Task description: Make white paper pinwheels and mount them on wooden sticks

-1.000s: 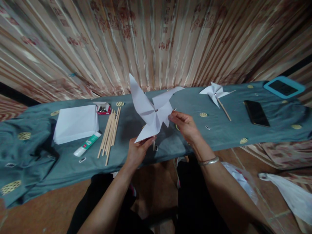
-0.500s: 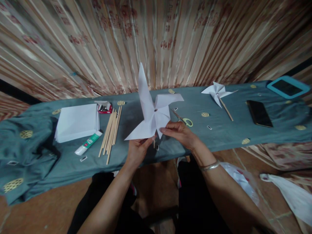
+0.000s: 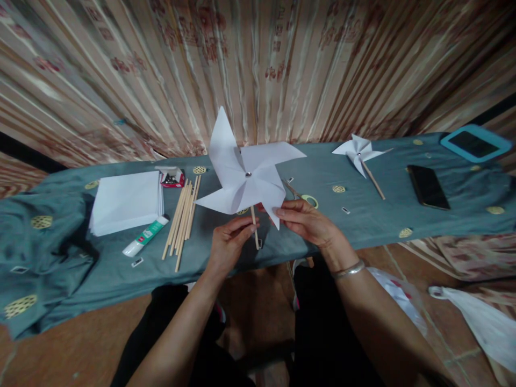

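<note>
A white paper pinwheel on a thin wooden stick is held above the table, its vanes facing me. A metal pin shows at its centre. My left hand pinches the stick below the vanes. My right hand has its thumb and fingers on the tip of the lower right vane; some fingertips are hidden behind the paper. Behind my right hand lies a pair of scissors with yellow-green handles, partly covered. Several loose wooden sticks lie left of the pinwheel.
On the left are a stack of white paper, a glue tube and a red box of pins. On the right lie another pinwheel, a phone and a blue-framed tablet. A curtain hangs behind the table.
The pinwheel has turned and shifted slightly left, so its vanes face me more fully. More of the stick shows above and below my left hand. My right hand stays at a vane tip.
</note>
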Tool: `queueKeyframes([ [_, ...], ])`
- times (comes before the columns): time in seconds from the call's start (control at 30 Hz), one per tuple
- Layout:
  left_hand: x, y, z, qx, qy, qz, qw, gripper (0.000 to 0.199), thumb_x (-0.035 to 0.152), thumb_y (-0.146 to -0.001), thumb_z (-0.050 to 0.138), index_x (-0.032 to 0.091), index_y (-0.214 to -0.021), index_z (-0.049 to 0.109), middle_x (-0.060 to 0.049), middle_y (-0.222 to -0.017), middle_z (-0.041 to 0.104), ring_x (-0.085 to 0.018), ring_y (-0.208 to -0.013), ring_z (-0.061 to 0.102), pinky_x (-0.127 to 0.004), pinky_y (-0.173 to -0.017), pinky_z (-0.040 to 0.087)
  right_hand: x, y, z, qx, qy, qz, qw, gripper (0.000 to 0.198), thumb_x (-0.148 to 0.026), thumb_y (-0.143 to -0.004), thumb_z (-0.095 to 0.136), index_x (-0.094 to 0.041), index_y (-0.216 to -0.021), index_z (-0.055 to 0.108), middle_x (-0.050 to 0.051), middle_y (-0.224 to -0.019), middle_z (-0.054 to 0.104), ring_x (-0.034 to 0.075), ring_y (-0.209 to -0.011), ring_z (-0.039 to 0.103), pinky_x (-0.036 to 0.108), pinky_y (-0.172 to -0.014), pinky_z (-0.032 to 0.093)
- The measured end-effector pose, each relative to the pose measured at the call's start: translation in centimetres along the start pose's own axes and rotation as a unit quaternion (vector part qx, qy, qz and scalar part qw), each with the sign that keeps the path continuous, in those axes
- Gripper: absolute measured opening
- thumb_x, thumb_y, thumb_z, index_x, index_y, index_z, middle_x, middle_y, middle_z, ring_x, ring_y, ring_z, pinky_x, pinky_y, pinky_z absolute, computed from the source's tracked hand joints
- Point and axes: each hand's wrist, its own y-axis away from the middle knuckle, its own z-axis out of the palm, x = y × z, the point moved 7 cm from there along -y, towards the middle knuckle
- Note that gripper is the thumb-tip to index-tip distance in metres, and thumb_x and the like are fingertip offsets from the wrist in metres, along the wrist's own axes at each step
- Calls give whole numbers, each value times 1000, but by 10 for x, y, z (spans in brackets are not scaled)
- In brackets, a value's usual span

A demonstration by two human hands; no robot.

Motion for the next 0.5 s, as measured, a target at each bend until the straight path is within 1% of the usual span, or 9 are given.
queueKeyframes([
  [0.1, 0, -1, 0, 7, 8, 5, 1000, 24, 34, -60, 81, 20, -79, 79, -5, -85, 79, -21, -82, 72, -33, -83, 55, 4, -1, 4, -19, 27, 1, 999, 25, -44, -61, 86, -22, -66, 75, -3, -65, 70, 10, -67, 61, 26, -78, 50],
  [0.2, 0, -1, 0, 3, -3, 16, 1000, 24, 35, -61, 80, 20, -79, 79, -5, -85, 79, -21, -81, 71, -33, -81, 55, 8, -3, 10, -44, 83, -8, 996, 27, -47, -67, 81, -21, -66, 74, -2, -66, 70, 12, -71, 62, 29, -81, 49],
  [0.27, 0, -1, 0, -5, -15, 19, 1000, 24, 36, -62, 79, 20, -79, 79, -4, -83, 78, -21, -79, 71, -32, -78, 55, 8, -4, 16, -70, 136, -21, 988, 30, -49, -71, 77, -20, -69, 75, 0, -72, 71, 14, -76, 63, 30, -81, 49],
  [0.37, 1, -1, -2, -9, -29, 21, 999, 23, 35, -63, 78, 19, -80, 79, -5, -86, 78, -22, -81, 71, -33, -79, 55, 4, -3, 24, -107, 227, -63, 966, 26, -45, -76, 74, -19, -71, 75, 3, -87, 70, 16, -86, 64, 31, -85, 48],
  [0.43, 1, -2, -3, -5, -25, 16, 1000, 24, 34, -63, 77, 18, -81, 79, -6, -88, 78, -23, -84, 71, -34, -81, 55, 4, -3, 26, -111, 270, -84, 953, 24, -41, -77, 73, -19, -69, 74, 3, -93, 70, 17, -93, 64, 31, -89, 47],
  [0.5, 1, -1, -3, -1, -8, 6, 1000, 24, 33, -63, 78, 18, -82, 79, -6, -87, 78, -23, -84, 71, -35, -83, 54, 9, -4, 22, -93, 274, -75, 954, 24, -40, -75, 75, -18, -66, 72, 4, -93, 71, 18, -96, 65, 31, -89, 47],
])
